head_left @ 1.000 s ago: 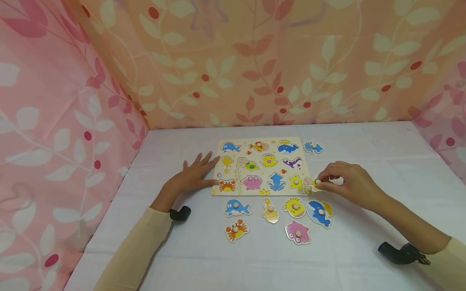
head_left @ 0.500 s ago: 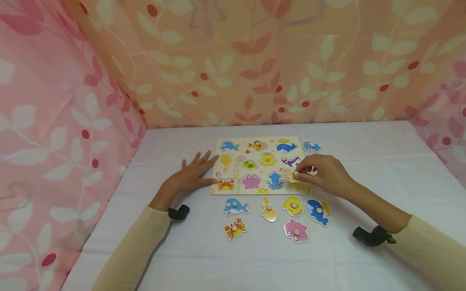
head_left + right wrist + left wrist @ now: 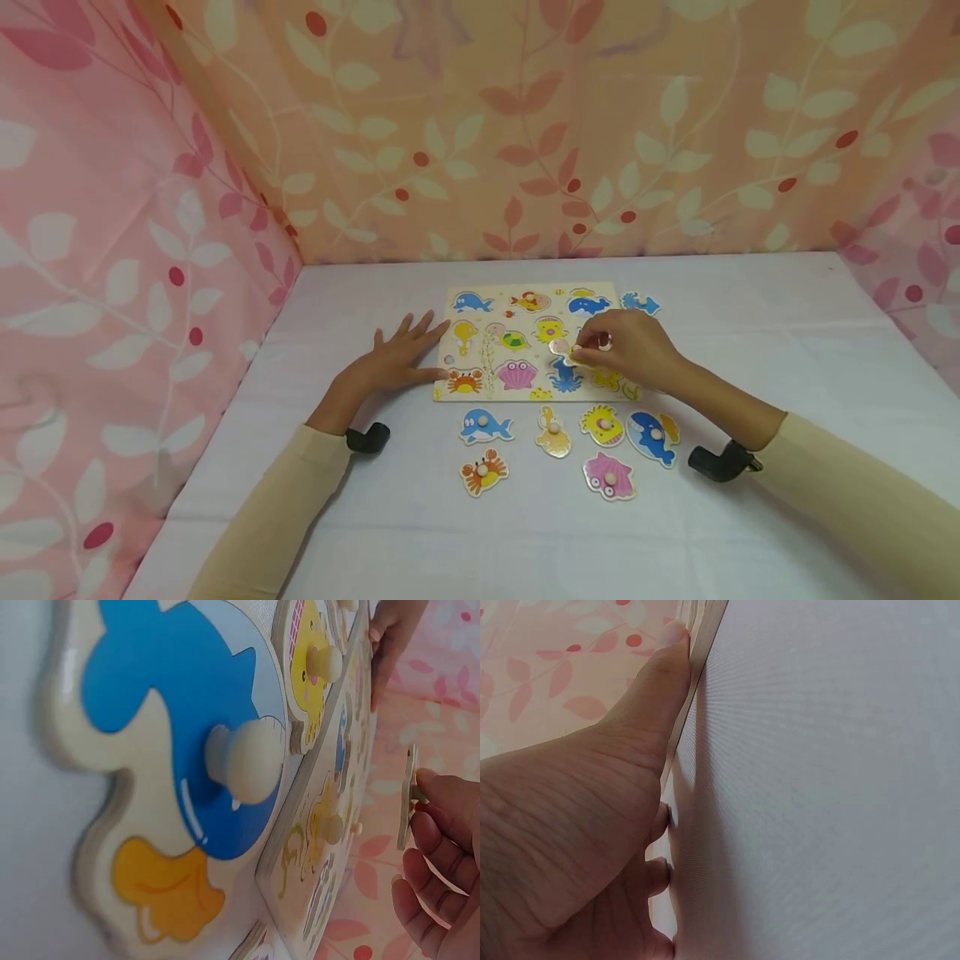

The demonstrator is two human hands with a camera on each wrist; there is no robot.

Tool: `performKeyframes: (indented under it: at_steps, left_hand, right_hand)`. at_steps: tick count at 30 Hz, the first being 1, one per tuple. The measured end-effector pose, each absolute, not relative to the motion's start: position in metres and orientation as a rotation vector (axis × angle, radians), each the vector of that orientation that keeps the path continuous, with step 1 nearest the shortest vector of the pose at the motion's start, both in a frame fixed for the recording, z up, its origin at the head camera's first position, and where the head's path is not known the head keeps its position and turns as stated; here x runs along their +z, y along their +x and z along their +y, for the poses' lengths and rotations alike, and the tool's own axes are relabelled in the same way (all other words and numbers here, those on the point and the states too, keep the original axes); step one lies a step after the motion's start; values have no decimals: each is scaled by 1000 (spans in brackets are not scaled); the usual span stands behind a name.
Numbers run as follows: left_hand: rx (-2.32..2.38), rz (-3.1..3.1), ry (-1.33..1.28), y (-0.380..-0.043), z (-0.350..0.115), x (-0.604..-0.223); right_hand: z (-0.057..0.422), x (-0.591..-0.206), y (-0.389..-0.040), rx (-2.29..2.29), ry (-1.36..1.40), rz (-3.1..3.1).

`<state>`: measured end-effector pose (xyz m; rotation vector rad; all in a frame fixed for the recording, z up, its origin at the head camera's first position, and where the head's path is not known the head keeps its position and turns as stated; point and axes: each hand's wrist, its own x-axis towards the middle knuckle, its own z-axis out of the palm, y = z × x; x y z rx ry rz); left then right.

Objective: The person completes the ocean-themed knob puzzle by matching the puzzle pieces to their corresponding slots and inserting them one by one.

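Note:
A wooden peg puzzle board (image 3: 487,395) with printed sea animals lies on the table. My left hand (image 3: 393,362) rests at its left edge, fingers spread; in the left wrist view the thumb (image 3: 660,682) touches the board's edge. Above the board, my right hand (image 3: 630,346) pinches a turtle puzzle piece (image 3: 558,347) by its knob, near the printed squid. The right wrist view has this piece (image 3: 408,799) edge-on between thumb and fingertips, apart from the board. A fish piece (image 3: 528,301) and a yellow starfish piece (image 3: 606,379) sit in the board.
In front of the board lie dolphin (image 3: 491,428), seahorse (image 3: 555,444), octopus (image 3: 597,417), whale (image 3: 645,433), crab (image 3: 474,479) and pink shell (image 3: 607,469) pieces. A blue squid piece (image 3: 633,300) is beyond the board's right corner. Patterned cloth (image 3: 480,125) hangs behind.
My right hand has carried the turtle piece leftward from the board's right edge to over its middle right. The left hand stays in place.

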<state>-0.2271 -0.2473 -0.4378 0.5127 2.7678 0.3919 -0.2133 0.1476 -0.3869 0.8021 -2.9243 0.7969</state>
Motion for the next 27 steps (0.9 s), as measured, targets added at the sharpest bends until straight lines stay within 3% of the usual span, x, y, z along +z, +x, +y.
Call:
performKeyframes:
  at_steps: [27]
  left_hand:
    - [398,2769,520,-226,-247,-436]
  right_hand:
    - [79,-396,-254,787,873,-2939]
